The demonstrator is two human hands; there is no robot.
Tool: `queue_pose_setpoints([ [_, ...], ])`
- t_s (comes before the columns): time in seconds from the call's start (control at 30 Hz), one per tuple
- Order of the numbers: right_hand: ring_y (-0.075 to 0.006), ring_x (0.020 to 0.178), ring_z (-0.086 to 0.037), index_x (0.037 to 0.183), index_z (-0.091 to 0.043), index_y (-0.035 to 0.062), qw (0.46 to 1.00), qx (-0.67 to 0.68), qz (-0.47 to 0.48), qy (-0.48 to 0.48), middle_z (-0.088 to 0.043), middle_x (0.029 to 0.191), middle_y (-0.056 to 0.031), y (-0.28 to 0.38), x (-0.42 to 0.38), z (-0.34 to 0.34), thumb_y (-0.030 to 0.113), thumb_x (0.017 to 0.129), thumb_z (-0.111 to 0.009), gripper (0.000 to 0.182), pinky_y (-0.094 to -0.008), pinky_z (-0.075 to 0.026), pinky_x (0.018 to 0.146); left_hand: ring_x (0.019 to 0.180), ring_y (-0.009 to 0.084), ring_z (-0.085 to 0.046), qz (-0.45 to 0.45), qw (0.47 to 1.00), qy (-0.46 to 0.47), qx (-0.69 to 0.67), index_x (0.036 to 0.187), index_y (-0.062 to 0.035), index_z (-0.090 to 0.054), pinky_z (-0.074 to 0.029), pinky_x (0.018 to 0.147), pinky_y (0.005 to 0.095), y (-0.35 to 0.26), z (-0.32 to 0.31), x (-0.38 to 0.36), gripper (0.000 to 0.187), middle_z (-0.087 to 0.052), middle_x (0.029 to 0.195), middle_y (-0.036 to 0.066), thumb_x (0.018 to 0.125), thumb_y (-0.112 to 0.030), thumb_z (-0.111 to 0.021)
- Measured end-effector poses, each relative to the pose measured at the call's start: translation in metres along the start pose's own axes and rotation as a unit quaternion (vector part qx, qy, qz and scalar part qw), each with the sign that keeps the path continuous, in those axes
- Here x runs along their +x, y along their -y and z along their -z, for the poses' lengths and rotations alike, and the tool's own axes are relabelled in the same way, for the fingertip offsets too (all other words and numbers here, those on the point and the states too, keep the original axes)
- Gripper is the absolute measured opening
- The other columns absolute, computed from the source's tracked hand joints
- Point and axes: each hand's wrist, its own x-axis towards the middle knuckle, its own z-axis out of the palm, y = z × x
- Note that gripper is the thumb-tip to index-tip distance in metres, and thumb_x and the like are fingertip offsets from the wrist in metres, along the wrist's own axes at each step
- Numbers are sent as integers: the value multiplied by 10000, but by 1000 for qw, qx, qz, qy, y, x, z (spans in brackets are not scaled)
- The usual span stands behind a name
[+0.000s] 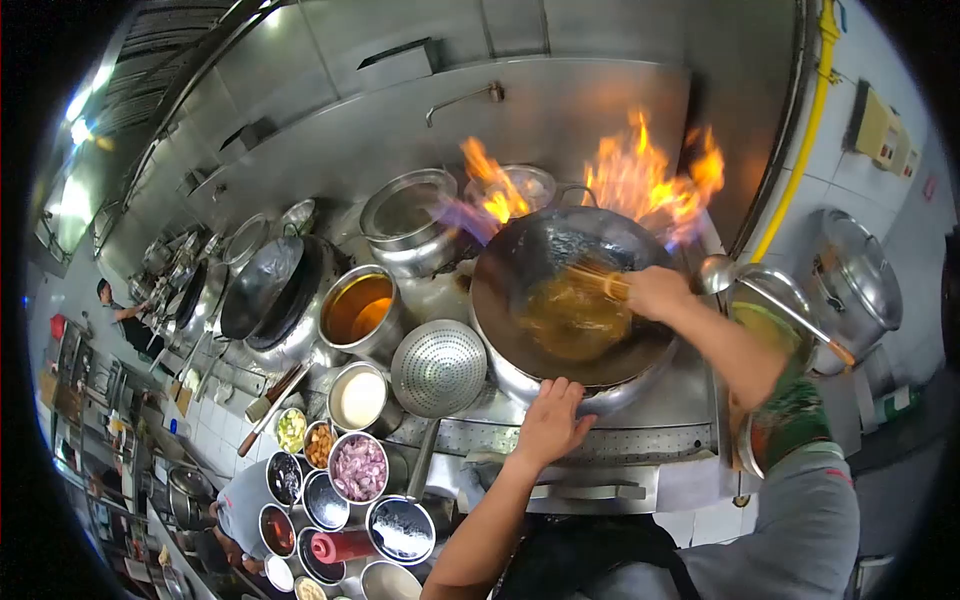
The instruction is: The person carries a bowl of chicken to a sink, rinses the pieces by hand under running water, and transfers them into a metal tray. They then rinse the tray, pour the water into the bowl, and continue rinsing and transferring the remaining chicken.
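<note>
A large dark wok sits on the stove burner, with murky brown liquid in its bowl. My right hand is closed around a bamboo wok brush, whose bristles reach into the liquid and blur slightly. At the wok's near rim lies my left hand, fingers stretched toward the edge and thumb apart; nothing shows in it. Tall orange flames rise behind the wok's far side. Left of the wok, a perforated strainer rests face up, its handle pointing toward me.
A pot of orange-brown liquid and a pot of white liquid stand left. Below are several ingredient containers, one with chopped onion, and a red bottle. A ladle lies right, near a lidded pot. Other people work at far left.
</note>
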Motion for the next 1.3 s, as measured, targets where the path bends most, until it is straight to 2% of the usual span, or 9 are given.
queue_pose_setpoints([
  [0.1, -314, 931, -660, 1031, -695, 177, 996, -7, 81, -30, -693, 973, -109, -56, -27, 22, 283, 793, -621, 271, -450, -518, 808, 897, 360, -493, 10, 1000, 0, -1, 1012, -4, -526, -431, 785, 436, 0, 1, -1, 408, -514, 928, 160, 691, -133, -742],
  [0.23, -308, 902, -672, 1005, -692, 170, 992, 37, -88, -79, -692, 960, -123, -25, -18, 29, 225, 818, -575, 227, -462, -525, 776, 878, 355, -490, 1, 1000, 1, 10, 1009, -9, -518, -426, 774, 435, -2, -1, 2, 414, -514, 911, 153, 702, -164, -749],
  [0.5, -382, 859, -651, 1058, -647, 137, 932, 302, 138, -146, -678, 922, -179, 55, -20, -65, 322, 784, -667, 331, -477, -517, 771, 864, 351, -481, -14, 999, 20, 43, 986, -2, -531, -413, 763, 426, -4, -15, 4, 389, -507, 906, 155, 724, -198, -742],
  [0.63, -310, 801, -680, 1150, -653, 149, 943, 222, 249, 4, -694, 897, -139, -41, -79, -26, 358, 745, -736, 463, -405, -546, 730, 854, 349, -496, -2, 998, -8, 58, 940, -9, -529, -419, 754, 423, -3, -15, 4, 360, -519, 870, 139, 745, -224, -743],
  [0.67, -227, 720, -682, 1111, -679, 149, 936, 294, 90, 171, -704, 881, -108, -57, -96, 23, 352, 721, -769, 449, -358, -559, 647, 852, 348, -503, 6, 998, -14, 59, 916, -13, -528, -421, 751, 422, -6, -17, 3, 353, -524, 854, 132, 752, -238, -746],
  [0.7, -169, 658, -660, 1116, -684, 157, 920, 320, 42, 224, -704, 874, -72, -97, -82, 21, 331, 729, -773, 434, -329, -549, 566, 855, 348, -505, 9, 998, -13, 63, 915, -13, -526, -420, 749, 421, -10, -17, 3, 352, -523, 851, 133, 754, -238, -743],
  [0.87, -282, 832, -678, 1149, -659, 164, 992, -52, 32, -111, -689, 897, -126, -123, -82, 59, 284, 769, -730, 404, -414, -544, 774, 896, 304, -540, 61, 991, 22, 115, 911, -64, -571, -409, 730, 421, -16, -17, 8, 318, -560, 863, 98, 769, -303, -723],
  [1.1, -321, 981, -640, 1055, -689, 107, 981, 115, 131, 86, -669, 973, -184, -101, -123, 69, 317, 775, -696, 351, -421, -490, 896, 756, 297, -642, 31, 958, 139, 249, 684, -84, -655, -436, 686, 439, -23, -10, 44, 347, -644, 736, 112, 761, -418, -701],
  [1.3, -351, 944, -641, 1045, -681, 97, 991, 28, -56, -117, -671, 1001, -199, -97, -99, 78, 226, 813, -625, 272, -435, -501, 868, 693, 286, -643, 22, 976, 47, 211, 735, -90, -666, -483, 638, 423, -21, -24, 21, 284, -651, 739, 102, 807, -365, -663],
])
